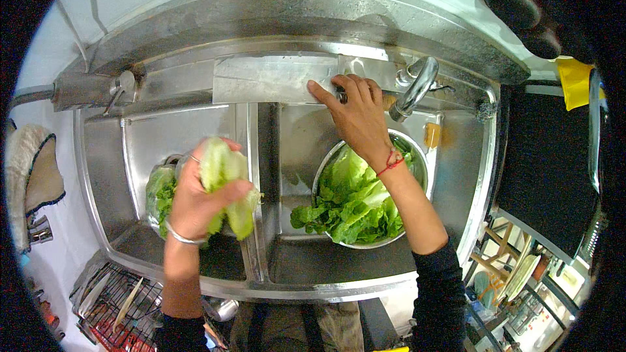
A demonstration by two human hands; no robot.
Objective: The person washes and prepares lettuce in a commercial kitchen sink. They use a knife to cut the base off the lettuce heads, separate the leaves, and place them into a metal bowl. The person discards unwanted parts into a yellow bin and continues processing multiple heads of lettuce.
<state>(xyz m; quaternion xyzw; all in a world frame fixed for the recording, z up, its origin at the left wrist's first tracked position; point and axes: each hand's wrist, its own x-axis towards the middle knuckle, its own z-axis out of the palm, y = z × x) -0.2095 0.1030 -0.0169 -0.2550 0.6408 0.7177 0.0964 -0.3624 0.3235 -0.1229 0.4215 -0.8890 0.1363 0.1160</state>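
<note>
My left hand [198,200], slightly blurred, grips a bunch of pale green lettuce [222,171] over the left basin. Under and beside it, more leafy greens [161,193] in what looks like clear plastic lie in that basin. My right hand [359,112] reaches to the sink's back ledge and lies over the handle end of a wide-bladed cleaver [274,78]; its thumb is spread towards the blade. Whether the fingers close round the handle is hidden. Below my right wrist, a round metal bowl [425,176] full of lettuce leaves [362,195] stands in the right basin.
A chrome faucet [420,88] stands right of my right hand. A raised divider [254,254] separates the steel basins. An orange-brown block [432,135] sits at the right basin's edge. A wire rack [122,303] is at the lower left, a dark panel [543,171] at the right.
</note>
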